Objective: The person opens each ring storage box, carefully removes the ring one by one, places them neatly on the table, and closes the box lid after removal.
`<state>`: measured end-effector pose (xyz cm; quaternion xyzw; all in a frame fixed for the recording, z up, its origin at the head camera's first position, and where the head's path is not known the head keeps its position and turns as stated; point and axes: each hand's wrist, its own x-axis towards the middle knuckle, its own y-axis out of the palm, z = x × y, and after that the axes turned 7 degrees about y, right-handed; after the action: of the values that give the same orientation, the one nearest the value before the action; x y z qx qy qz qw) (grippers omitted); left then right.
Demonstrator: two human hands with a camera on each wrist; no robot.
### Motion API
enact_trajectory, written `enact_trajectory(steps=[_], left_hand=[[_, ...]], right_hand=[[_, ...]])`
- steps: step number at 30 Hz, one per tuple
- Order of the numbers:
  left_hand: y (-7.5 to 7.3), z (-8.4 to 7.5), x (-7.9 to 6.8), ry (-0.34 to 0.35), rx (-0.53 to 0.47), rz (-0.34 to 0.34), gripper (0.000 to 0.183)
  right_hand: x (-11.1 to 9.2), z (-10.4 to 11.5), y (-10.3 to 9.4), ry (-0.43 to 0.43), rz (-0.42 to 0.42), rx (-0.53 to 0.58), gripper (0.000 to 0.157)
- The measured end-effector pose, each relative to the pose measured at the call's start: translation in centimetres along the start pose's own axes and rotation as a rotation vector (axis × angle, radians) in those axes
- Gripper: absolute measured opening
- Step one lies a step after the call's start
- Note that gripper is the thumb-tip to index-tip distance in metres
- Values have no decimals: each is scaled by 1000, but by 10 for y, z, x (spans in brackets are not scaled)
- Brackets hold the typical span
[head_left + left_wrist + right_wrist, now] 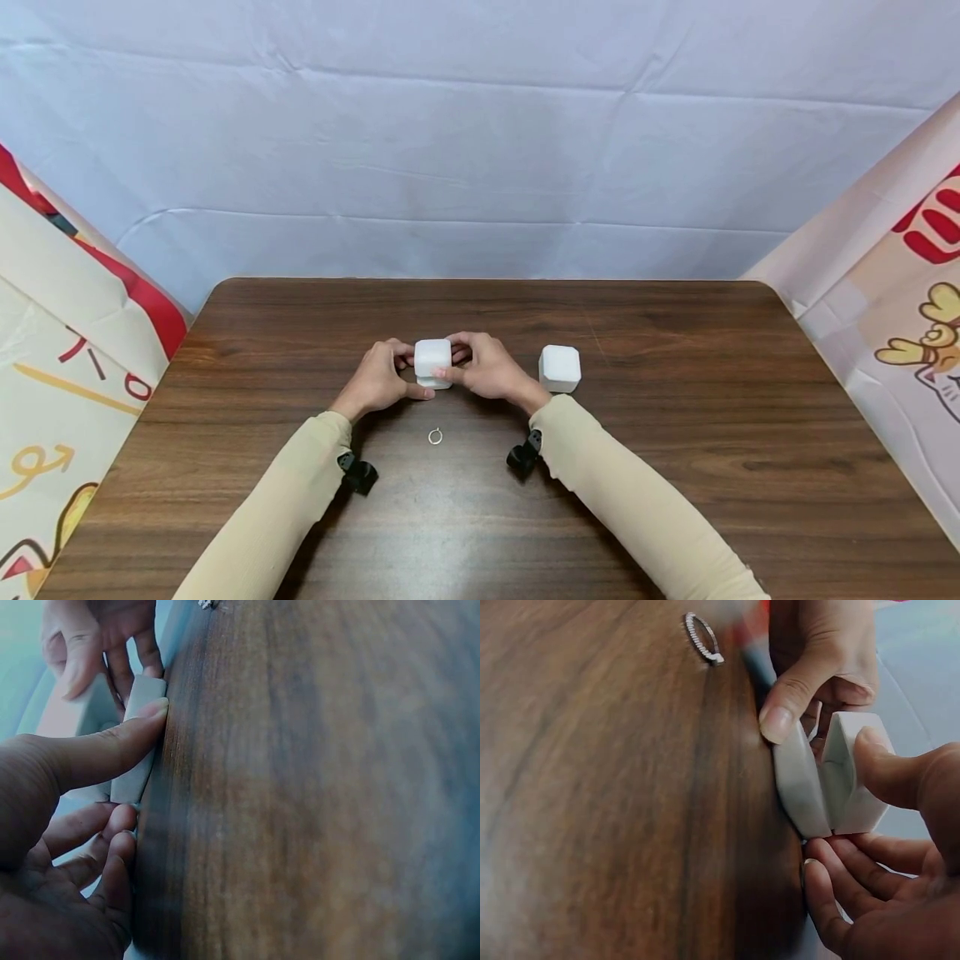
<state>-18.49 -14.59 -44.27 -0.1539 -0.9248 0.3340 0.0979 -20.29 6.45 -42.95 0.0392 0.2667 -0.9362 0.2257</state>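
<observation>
A small white ring box (432, 353) stands on the table between both hands, its lid (864, 811) tilted partway up from the base (799, 776). My left hand (381, 379) grips the base, thumb on its near edge and fingers at the far side. With thumb on the front of the lid and fingers behind, my right hand (491, 368) holds the raised part. The inside of the box is mostly hidden. On the table in front of the box lies a ring (435, 436), its band set with small bright stones in the right wrist view.
A second white box (559, 368), closed, stands to the right beside my right wrist. The brown wooden table (675, 467) extends around. A pale cloth (465, 150) hangs behind it, and printed cloths hang at both sides.
</observation>
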Motion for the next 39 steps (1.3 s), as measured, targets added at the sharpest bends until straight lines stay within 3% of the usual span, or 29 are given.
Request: enact_trajectory(steps=[6, 14, 29, 39], left_hand=[[-1, -1, 0, 2, -3, 2, 49], [-1, 1, 0, 6, -7, -3, 50], [0, -1, 0, 3, -5, 8, 52], [-1, 0, 0, 2, 0, 14, 52]], right_hand=[[-3, 1, 2, -42, -38, -114, 52], [-5, 2, 4, -55, -51, -185, 51], [-6, -1, 6, -54, -85, -174, 53], [-11, -2, 5, -53, -93, -178, 65]])
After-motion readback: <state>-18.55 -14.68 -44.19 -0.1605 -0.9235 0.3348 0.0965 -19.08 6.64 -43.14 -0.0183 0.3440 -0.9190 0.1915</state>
